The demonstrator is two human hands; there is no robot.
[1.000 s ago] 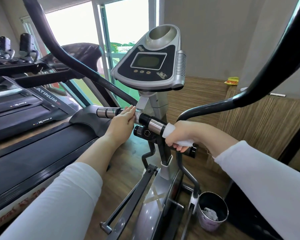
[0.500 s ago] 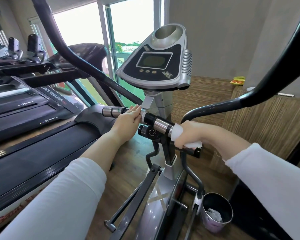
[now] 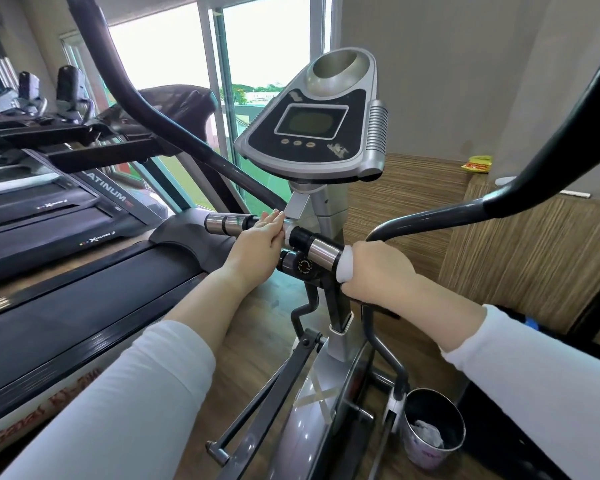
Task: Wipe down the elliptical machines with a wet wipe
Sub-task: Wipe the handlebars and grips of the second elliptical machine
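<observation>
**Q:** Room?
**A:** Gym corner. Wood floor (image 3: 257,344), window (image 3: 267,46) at the back. One treadmill (image 3: 66,306) on the left. One wooden counter (image 3: 534,237) on the right, with a yellow packet (image 3: 477,163) lying on top.

**Q:** Main item?
**A:** One elliptical (image 3: 326,344), centre. Grey console (image 3: 312,123) on top with its screen dark. Crossbar (image 3: 323,256) below the console, with a chrome band on each side of the post. Black knob (image 3: 303,266) just under the bar. Two dark swing arms (image 3: 146,109), one rising on each side.

**Q:** Wipe?
**A:** One wipe (image 3: 344,268), white, wrapped on the right half of the crossbar. It touches the chrome band and shows at the thumb side of the fist.

**Q:** Right grip?
**A:** Right grip (image 3: 378,271) is clamped round the wipe and the bar beneath it, fingers curled under. White sleeve to mid-forearm.

**Q:** Left grip?
**A:** Left grip (image 3: 257,244) lies on the left half of the crossbar, beside the post. Fingers are straight and together, laid over the bar, with no object in it. White sleeve, same as the right.

**Q:** Anything else?
**A:** One bin (image 3: 426,459) on the floor, lower right, beside the elliptical's base, with something crumpled and white inside.
</observation>
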